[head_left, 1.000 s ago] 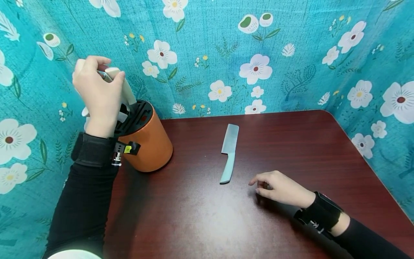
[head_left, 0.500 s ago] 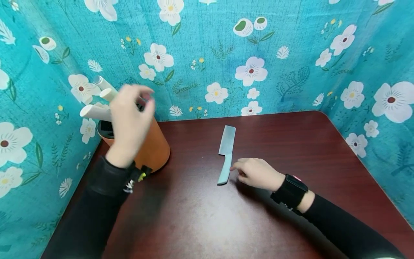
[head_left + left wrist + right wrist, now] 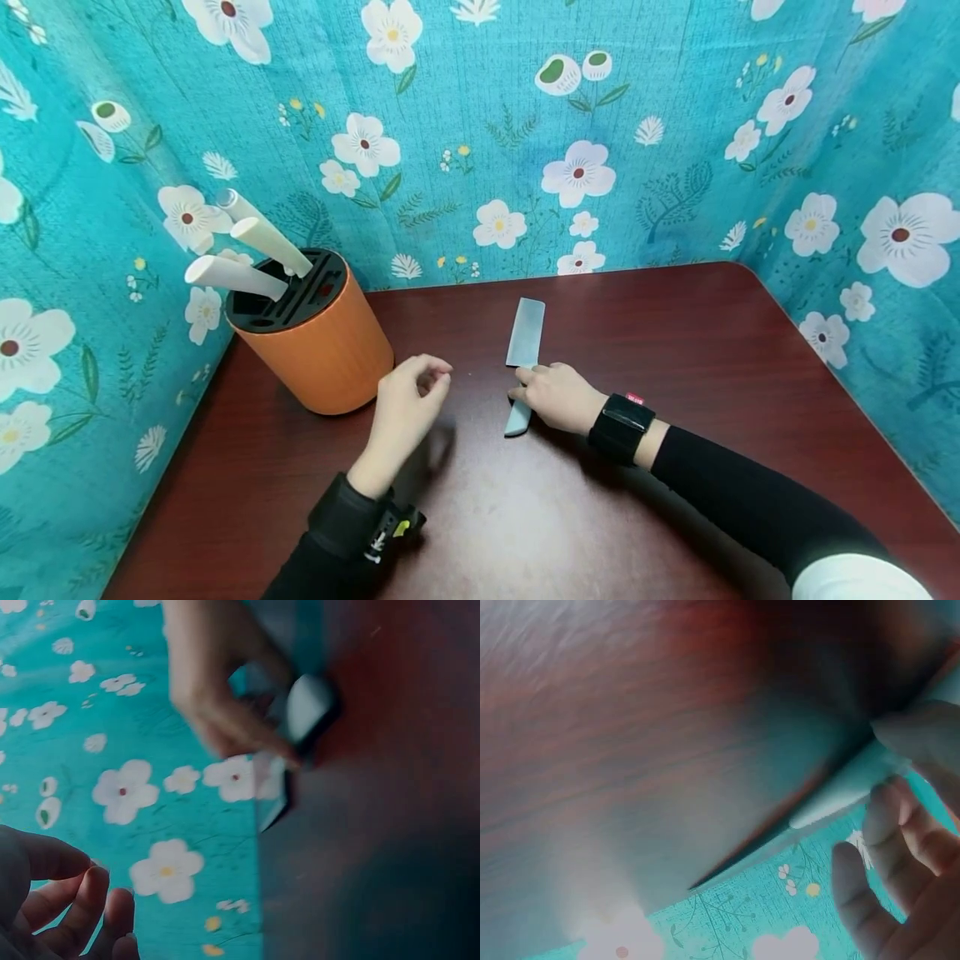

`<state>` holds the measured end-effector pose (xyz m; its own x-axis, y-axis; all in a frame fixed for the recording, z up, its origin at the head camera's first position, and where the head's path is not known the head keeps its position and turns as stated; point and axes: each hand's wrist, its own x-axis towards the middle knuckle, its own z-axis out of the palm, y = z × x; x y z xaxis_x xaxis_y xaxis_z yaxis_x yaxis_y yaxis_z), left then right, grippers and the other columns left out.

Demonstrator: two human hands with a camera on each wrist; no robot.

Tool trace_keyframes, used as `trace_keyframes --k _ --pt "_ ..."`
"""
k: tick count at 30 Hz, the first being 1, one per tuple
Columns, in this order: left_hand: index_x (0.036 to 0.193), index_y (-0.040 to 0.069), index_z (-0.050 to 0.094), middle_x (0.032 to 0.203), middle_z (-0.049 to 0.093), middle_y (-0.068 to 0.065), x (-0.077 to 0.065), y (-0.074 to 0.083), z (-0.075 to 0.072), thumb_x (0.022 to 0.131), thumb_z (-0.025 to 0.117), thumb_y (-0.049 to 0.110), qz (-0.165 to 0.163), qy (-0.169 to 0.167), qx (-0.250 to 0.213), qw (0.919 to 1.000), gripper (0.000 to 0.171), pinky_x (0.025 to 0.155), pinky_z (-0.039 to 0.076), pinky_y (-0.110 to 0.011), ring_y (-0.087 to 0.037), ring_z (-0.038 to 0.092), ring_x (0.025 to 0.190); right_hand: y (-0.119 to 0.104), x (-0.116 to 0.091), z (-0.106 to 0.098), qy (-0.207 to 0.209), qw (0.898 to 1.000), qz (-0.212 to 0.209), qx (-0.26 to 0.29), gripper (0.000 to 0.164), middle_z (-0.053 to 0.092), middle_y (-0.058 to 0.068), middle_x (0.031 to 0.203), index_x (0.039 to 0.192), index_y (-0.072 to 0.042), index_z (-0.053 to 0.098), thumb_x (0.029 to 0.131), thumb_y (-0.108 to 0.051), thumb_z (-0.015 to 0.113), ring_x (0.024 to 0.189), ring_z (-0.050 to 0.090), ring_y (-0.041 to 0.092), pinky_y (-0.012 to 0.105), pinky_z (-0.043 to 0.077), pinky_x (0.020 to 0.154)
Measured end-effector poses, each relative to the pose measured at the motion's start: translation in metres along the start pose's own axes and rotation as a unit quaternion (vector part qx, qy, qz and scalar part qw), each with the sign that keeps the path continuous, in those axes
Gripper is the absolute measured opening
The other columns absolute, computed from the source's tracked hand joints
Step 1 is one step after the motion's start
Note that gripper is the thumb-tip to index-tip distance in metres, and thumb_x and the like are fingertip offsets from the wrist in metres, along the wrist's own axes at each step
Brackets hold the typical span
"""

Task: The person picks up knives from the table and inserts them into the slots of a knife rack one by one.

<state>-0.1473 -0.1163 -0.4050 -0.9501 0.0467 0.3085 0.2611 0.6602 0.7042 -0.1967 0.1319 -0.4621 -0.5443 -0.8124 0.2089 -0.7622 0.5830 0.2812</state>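
Observation:
A pale blue cleaver (image 3: pixel 527 329) lies on the table, blade toward the back and handle toward the front. My right hand (image 3: pixel 562 396) reaches across its handle, pinching it between thumb and fingers; the hand hides part of that handle. In the right wrist view, fingertips (image 3: pixel 885 802) close on both sides of the cleaver (image 3: pixel 832 799), which looks blurred there. Between the knife block (image 3: pixel 330 354) and the cleaver, my left hand (image 3: pixel 405 421) hovers with loosely bent fingers and holds nothing. The left wrist view shows that hand's fingers (image 3: pixel 90 900) at lower left.
The orange round block has a black slotted top; several white knife handles (image 3: pixel 236 277) stick out of it, leaning left. A dark red-brown wooden table (image 3: pixel 675 333) spreads underneath. Teal flowered cloth (image 3: pixel 450 125) hangs behind and along both sides.
My left hand has left the knife block, leaving the knives standing in it, and moved right and toward me. My right hand has moved left onto the cleaver's handle and gripped it.

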Motion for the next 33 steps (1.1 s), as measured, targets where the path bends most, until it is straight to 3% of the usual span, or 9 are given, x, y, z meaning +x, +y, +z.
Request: trace_keyframes --k 5,11,15,19,23,27,30,33 --pt "0.097 0.014 0.075 0.087 0.070 -0.001 -0.013 -0.006 0.016 0.091 0.069 0.009 -0.025 -0.022 0.005 0.9994 0.010 0.069 0.051 -0.024 -0.012 0.064 0.075 0.004 0.001 0.006 0.031 0.999 -0.022 -0.029 0.018 0.065 -0.001 0.091 0.096 -0.023 0.073 0.081 -0.017 0.081 0.079 0.070 0.015 0.028 0.052 0.060" --pt "0.107 0.011 0.073 0.096 0.071 -0.002 -0.024 -0.005 0.026 0.096 0.065 0.012 -0.064 -0.113 -0.045 0.9905 0.014 0.073 0.051 -0.030 -0.016 0.065 0.084 0.009 -0.005 0.011 0.038 0.999 -0.030 0.004 0.017 0.064 -0.001 0.091 0.097 -0.022 0.068 0.083 -0.020 0.078 0.074 0.067 0.016 0.028 0.049 0.053" --pt "0.109 0.011 0.072 0.100 0.070 -0.002 -0.030 -0.003 0.027 0.097 0.065 0.011 -0.054 -0.139 -0.058 0.9871 0.014 0.072 0.052 -0.029 -0.015 0.065 0.086 0.015 -0.006 0.003 0.064 0.997 -0.042 0.008 0.014 0.062 0.001 0.090 0.097 -0.020 0.064 0.086 -0.017 0.073 0.066 0.063 0.016 0.026 0.041 0.045" --pt "0.111 0.017 0.072 0.108 0.068 0.002 -0.030 -0.002 0.021 0.097 0.067 0.011 0.000 -0.143 -0.042 0.9888 0.017 0.082 0.054 -0.033 -0.016 0.065 0.099 0.028 -0.003 -0.019 0.091 0.995 -0.045 -0.021 0.015 0.061 0.001 0.086 0.098 -0.021 0.064 0.088 -0.017 0.073 0.061 0.059 0.015 0.025 0.036 0.045" --pt "0.120 0.019 0.068 0.120 0.064 0.002 -0.025 0.003 0.009 0.097 0.068 0.012 0.084 -0.146 -0.015 0.9856 0.025 0.094 0.053 -0.042 -0.018 0.061 0.116 0.038 0.000 -0.053 0.103 0.994 -0.031 -0.005 0.021 0.061 0.000 0.085 0.102 -0.022 0.066 0.084 -0.014 0.076 0.061 0.059 0.015 0.025 0.039 0.047" --pt "0.133 0.015 0.061 0.132 0.059 -0.001 -0.015 0.014 -0.001 0.095 0.071 0.015 0.187 -0.123 0.023 0.9744 0.039 0.101 0.050 -0.042 -0.018 0.057 0.124 0.042 0.002 -0.087 0.131 0.986 -0.001 0.103 0.023 0.063 -0.002 0.086 0.105 -0.021 0.070 0.085 -0.012 0.076 0.062 0.057 0.010 0.024 0.044 0.051" --pt "0.138 0.011 0.056 0.138 0.055 -0.005 -0.007 0.028 -0.006 0.091 0.076 0.018 0.263 -0.080 0.026 0.9612 0.052 0.106 0.045 -0.043 -0.022 0.052 0.127 0.040 0.004 -0.108 0.141 0.968 0.018 0.208 0.022 0.063 -0.006 0.087 0.107 -0.019 0.071 0.087 -0.015 0.078 0.061 0.053 0.003 0.022 0.045 0.055" --pt "0.141 0.009 0.053 0.142 0.052 -0.009 -0.001 0.042 -0.010 0.091 0.077 0.028 0.324 -0.035 0.017 0.9452 0.059 0.109 0.039 -0.047 -0.026 0.047 0.132 0.036 0.005 -0.124 0.132 0.952 0.023 0.275 0.017 0.059 -0.008 0.082 0.101 -0.017 0.069 0.087 -0.018 0.078 0.061 0.046 0.000 0.019 0.042 0.056"
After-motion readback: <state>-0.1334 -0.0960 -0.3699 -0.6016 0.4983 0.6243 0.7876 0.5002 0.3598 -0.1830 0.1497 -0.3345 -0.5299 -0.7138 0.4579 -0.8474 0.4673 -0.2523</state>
